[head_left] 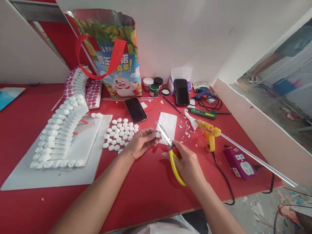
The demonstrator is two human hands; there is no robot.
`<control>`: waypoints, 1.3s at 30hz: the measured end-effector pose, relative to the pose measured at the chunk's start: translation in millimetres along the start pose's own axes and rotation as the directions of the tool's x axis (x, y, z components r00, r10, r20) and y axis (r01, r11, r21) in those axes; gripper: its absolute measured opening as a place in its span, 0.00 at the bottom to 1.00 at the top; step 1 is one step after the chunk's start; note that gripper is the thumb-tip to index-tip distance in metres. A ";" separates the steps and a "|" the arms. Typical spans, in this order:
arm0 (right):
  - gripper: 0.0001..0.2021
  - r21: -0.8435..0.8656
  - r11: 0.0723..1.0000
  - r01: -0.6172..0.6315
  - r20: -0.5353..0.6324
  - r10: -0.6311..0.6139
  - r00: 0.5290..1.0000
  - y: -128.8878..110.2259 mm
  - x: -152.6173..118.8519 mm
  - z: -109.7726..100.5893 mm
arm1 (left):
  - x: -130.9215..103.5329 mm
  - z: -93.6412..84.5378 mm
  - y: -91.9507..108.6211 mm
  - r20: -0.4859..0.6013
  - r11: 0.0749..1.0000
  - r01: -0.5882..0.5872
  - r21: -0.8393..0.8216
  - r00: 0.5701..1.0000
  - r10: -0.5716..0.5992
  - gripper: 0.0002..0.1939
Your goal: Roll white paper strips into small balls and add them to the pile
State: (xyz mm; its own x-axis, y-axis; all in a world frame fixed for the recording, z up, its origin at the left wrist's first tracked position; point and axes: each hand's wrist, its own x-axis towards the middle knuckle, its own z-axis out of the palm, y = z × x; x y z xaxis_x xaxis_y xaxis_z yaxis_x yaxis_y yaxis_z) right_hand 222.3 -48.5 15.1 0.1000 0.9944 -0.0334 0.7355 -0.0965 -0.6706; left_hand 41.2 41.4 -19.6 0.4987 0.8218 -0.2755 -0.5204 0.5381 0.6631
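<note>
From my head camera, my left hand (141, 140) pinches a small white round foam piece (158, 134) between thumb and fingertips, just above the red bench (146, 191). My right hand (187, 164) is closed around the yellow handles of the steel-bladed scissors (170, 151), blades parted and pointing toward 11 o'clock, their tips just beside the piece. At 9 o'clock of my left hand lies a cluster of white foam discs (119, 134). At 3 o'clock of my right hand stands a yellow hot-glue gun (209, 135).
</note>
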 end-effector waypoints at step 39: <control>0.14 -0.600 0.799 -0.048 0.105 0.138 0.985 -28.1 15.2 -44.7 | -0.3 -5.5 -1.8 -0.074 0.998 -0.064 -0.026 0.995 0.062 0.17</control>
State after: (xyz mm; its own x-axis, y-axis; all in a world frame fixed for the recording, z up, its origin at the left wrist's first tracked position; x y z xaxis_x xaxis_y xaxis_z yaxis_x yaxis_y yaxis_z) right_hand 233.0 -32.5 66.6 0.1302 0.9705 -0.2031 0.9845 -0.1508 -0.0895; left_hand 38.2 41.3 -24.5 0.4129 0.8652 -0.2846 -0.5690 0.4890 0.6611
